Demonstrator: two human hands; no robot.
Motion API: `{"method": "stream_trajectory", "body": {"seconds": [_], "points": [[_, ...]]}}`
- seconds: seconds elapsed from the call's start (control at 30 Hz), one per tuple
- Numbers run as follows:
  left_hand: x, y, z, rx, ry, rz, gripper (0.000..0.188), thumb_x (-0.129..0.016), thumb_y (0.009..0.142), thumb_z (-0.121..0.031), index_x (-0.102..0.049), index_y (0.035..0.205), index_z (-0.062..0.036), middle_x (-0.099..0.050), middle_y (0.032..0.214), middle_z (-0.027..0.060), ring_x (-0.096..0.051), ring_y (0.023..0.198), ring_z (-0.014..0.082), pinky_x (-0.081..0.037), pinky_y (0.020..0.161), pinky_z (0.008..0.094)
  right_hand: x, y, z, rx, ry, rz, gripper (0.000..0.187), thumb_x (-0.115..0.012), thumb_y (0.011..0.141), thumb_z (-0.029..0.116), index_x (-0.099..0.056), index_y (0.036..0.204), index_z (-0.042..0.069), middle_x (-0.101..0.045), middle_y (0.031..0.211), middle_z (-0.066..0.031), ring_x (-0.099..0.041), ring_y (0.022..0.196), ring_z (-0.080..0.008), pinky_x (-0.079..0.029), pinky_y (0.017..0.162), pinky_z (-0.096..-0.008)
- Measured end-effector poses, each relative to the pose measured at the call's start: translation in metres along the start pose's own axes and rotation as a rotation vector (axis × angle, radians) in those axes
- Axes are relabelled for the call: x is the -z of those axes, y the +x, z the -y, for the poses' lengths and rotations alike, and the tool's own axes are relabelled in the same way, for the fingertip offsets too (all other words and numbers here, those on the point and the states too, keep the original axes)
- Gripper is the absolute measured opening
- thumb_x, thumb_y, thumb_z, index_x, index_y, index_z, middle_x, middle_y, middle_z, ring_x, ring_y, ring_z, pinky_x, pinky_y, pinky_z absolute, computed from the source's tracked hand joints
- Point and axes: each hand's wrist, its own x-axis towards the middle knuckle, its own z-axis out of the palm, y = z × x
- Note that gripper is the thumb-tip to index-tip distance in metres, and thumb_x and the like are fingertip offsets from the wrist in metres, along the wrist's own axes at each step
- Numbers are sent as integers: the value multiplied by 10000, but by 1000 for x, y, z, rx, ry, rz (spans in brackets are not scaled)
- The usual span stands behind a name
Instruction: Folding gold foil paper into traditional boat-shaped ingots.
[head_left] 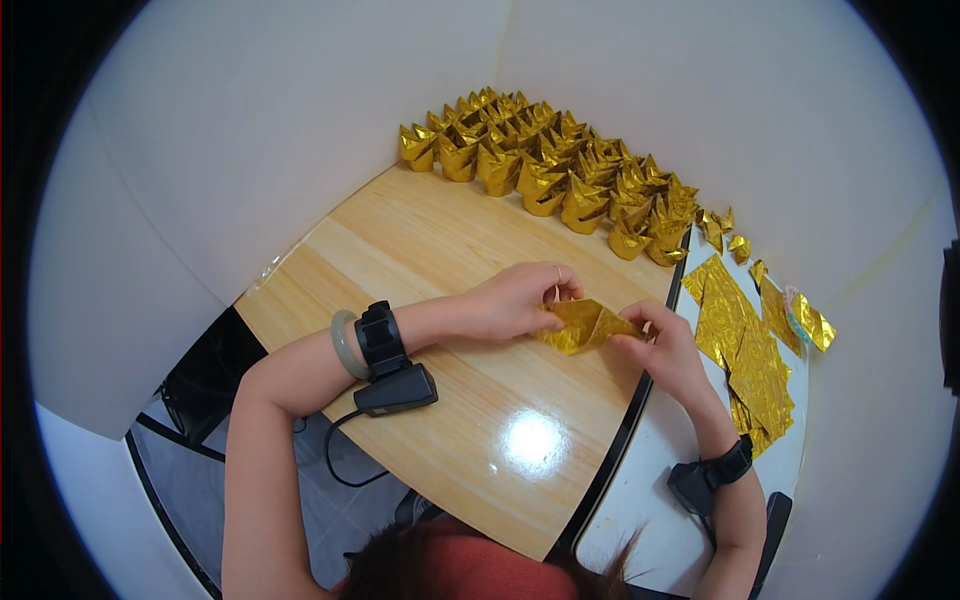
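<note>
Between my two hands, just above the wooden table (430, 230), is a piece of folded gold foil paper (580, 326) with a raised fold along it. My left hand (525, 298) pinches its left end between thumb and fingers. The right end is pinched by my right hand (660, 345), beside the dark seam between the wooden top and a white one. Beyond them, several folded gold foil paper ingots (542, 188) stand in close rows along the back edge. Each has pointed tips and a rounded base.
On the white tabletop (640, 500) at right lie overlapping gold foil sheets (740, 350). A rolled gold piece with a beaded band (798, 312) and small folded scraps (738, 248) are near the wall. Pale walls enclose the far sides. A black cable (330, 455) hangs from my left wrist device.
</note>
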Motion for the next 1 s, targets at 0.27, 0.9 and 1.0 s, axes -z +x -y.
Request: {"method": "stream_trajectory", "body": {"seconds": [0.27, 0.9, 1.0], "points": [[7, -2, 2, -366, 369, 116, 201, -722, 755, -113, -642, 935, -73, -587, 897, 24, -529, 900, 225, -441, 779, 322, 3, 0, -12, 371, -246, -47, 196, -597, 697, -49, -627, 856, 62, -636, 867, -78, -600, 864, -273, -496, 751, -349], [12, -8, 21, -65, 640, 405, 609, -407, 966, -423, -225, 1484, -158, -149, 1554, 87, -46, 1432, 365, -127, 1104, 595, 7, -31, -2, 204, -760, 393, 1138, -496, 757, 745, -165, 1416, -121, -186, 1492, -283, -194, 1405, -354, -149, 1151, -417], [12, -7, 14, -27, 696, 417, 612, -394, 971, -430, -215, 1485, -152, -101, 1553, 145, -30, 1430, 382, -124, 1105, 593, 12, -37, 0, 123, -903, 358, 1097, -458, 780, 744, -206, 1409, -119, -220, 1479, -287, -202, 1404, -352, -141, 1151, -429]]}}
